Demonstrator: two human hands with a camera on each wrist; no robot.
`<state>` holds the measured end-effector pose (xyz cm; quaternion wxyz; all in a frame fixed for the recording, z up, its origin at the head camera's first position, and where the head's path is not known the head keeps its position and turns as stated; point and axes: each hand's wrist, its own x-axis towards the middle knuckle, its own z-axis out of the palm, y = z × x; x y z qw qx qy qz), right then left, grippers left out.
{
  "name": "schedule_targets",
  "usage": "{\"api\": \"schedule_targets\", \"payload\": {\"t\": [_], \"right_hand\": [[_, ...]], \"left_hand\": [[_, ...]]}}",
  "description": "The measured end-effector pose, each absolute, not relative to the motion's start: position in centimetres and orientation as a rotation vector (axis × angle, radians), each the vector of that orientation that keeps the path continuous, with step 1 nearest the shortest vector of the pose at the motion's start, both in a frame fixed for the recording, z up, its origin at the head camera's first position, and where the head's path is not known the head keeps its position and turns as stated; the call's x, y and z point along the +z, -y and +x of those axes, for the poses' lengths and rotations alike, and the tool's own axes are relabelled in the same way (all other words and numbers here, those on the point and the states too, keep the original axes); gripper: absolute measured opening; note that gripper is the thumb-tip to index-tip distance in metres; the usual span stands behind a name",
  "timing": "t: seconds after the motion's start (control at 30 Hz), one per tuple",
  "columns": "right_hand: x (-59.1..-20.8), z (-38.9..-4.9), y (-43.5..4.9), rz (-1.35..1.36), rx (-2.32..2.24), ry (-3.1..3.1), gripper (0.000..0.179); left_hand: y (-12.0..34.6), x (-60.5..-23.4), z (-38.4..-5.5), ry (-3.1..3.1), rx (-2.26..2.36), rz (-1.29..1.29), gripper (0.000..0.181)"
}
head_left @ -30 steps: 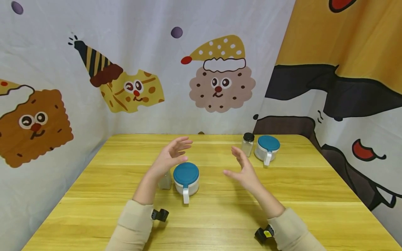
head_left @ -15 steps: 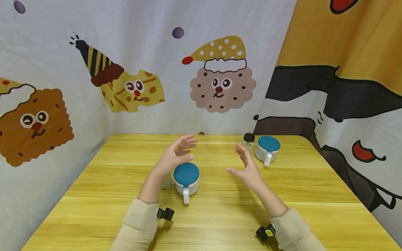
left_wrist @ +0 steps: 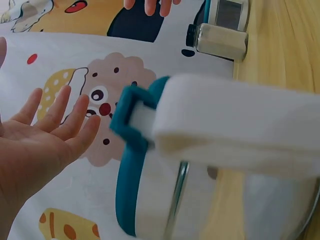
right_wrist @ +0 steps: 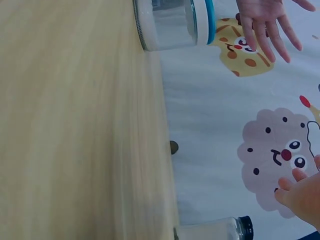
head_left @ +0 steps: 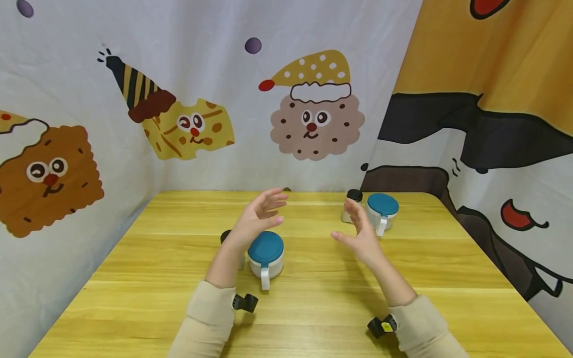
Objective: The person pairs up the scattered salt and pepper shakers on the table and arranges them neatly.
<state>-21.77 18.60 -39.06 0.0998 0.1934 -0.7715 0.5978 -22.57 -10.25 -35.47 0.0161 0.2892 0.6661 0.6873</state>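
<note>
I watch the left hand (head_left: 255,221) and right hand (head_left: 361,237) hover, fingers loosely curved, grasping nothing, the near jar (head_left: 266,247) by the left, the far jar (head_left: 383,205) beyond the right, handles (head_left: 265,279) facing front, presumably for easy gripping.

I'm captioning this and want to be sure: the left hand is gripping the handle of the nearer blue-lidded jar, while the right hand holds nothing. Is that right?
Not quite: the left hand is open and holds nothing. The left wrist view shows it apart from the handle of the nearer blue-lidded jar. The right hand does hold nothing.
</note>
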Motion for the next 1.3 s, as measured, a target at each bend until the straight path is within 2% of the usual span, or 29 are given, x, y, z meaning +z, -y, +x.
{"api": "schedule_targets", "payload": {"t": [0.27,0.53,1.3], "right_hand": [[-38.7,-21.9,-19.2,0.573,1.763,2.232,0.082],[-38.3,-22.1,-19.8,0.551,1.759,2.195,0.082],[-37.3,-22.5,-22.0,0.459,1.732,2.189,0.084]], "left_hand": [[9.1,-35.1,-22.7,-2.029,2.163,0.898,0.059],[8.1,-33.2,-21.3,-2.039,2.15,0.855,0.058],[5.9,-33.0,-21.7,-2.072,2.136,0.867,0.062]]}}
